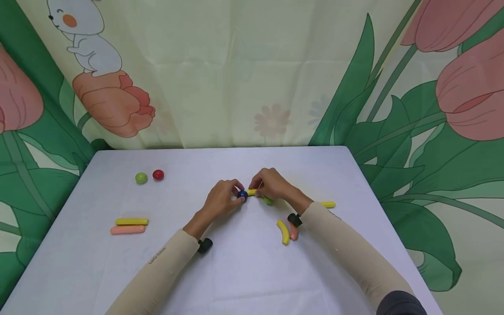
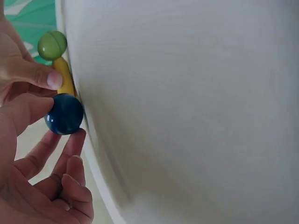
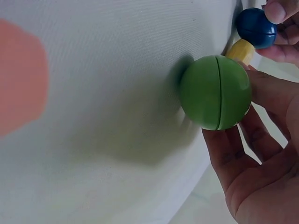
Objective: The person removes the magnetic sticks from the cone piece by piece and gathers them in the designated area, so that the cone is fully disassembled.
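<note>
Flowered curtain cloth, printed with pink tulips and a white cartoon mouse, hangs behind a white cloth-covered table (image 1: 118,271). From the head view, the left hand (image 1: 220,201) pinches a glossy dark-blue ball (image 1: 242,195) at mid-table, while the right hand (image 1: 271,186) curls over a short yellow plastic stick (image 1: 252,192) joined to a green ball (image 1: 269,201). Elsewhere lie a loose green ball (image 1: 141,178) beside a red ball (image 1: 158,175), a yellow rod (image 1: 131,222) just above a pink rod (image 1: 127,229), a curved yellow piece (image 1: 283,232) touching a pink piece (image 1: 293,232), and another yellow rod (image 1: 327,204) past the right wrist.

The left wrist view shows thumb and fingertips (image 2: 77,137) closed round the blue ball (image 2: 64,114), which touches the stick's (image 2: 63,79) end; the green ball (image 2: 52,45) sits at the far end.

In the right wrist view, the right hand's fingers (image 3: 261,93) cradle the seamed green ball (image 3: 216,92); the stick (image 3: 240,50) runs to the blue ball (image 3: 255,27).

These parts look light, rigid and smooth, so likely slippery; a grip across a ball's widest part, or on the stick's middle, seems surest.
</note>
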{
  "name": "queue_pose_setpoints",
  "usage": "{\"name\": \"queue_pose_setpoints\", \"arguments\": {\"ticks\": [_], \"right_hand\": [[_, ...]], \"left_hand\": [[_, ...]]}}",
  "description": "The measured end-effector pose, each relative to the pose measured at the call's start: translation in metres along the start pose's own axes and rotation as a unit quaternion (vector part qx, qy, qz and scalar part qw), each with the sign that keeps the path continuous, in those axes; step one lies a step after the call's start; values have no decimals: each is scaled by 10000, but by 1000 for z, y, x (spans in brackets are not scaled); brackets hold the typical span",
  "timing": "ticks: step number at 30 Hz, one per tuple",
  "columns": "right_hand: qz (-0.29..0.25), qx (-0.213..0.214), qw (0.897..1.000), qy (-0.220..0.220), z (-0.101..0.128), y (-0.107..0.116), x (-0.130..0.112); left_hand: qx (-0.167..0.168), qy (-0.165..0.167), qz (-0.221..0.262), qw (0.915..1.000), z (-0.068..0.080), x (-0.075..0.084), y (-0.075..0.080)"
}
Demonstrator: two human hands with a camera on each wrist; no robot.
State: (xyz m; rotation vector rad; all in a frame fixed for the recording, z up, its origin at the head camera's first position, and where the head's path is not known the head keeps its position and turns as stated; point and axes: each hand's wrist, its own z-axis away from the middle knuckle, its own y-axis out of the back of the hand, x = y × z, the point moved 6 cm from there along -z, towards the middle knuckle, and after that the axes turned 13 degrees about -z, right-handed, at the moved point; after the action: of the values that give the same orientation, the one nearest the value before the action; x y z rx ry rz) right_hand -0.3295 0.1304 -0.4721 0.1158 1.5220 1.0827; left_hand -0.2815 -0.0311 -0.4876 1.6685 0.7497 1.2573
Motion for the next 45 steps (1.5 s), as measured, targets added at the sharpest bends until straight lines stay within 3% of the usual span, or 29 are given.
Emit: {"name": "queue_pose_setpoints", "arguments": {"ticks": [16,25,31,37,45], "right_hand": [[91,75,9999,60,-3,-2,0],[300,140,9994,25,-4,-2,-5],[485,258,9985,-38,-5,2,-3],[319,296,9990,-143,-3,3,-1],[258,355,9990,-57,-1,1,1]], "left_hand": [[-302,45,-150,9994,-5,1,2],[-293,243,-2,9993,1,-4,1],[-265,328,51,9991,7,-9,9],[-231,410,14,9989,14,-28,24],[-85,814,-18,9966,25,-73,52]]}}
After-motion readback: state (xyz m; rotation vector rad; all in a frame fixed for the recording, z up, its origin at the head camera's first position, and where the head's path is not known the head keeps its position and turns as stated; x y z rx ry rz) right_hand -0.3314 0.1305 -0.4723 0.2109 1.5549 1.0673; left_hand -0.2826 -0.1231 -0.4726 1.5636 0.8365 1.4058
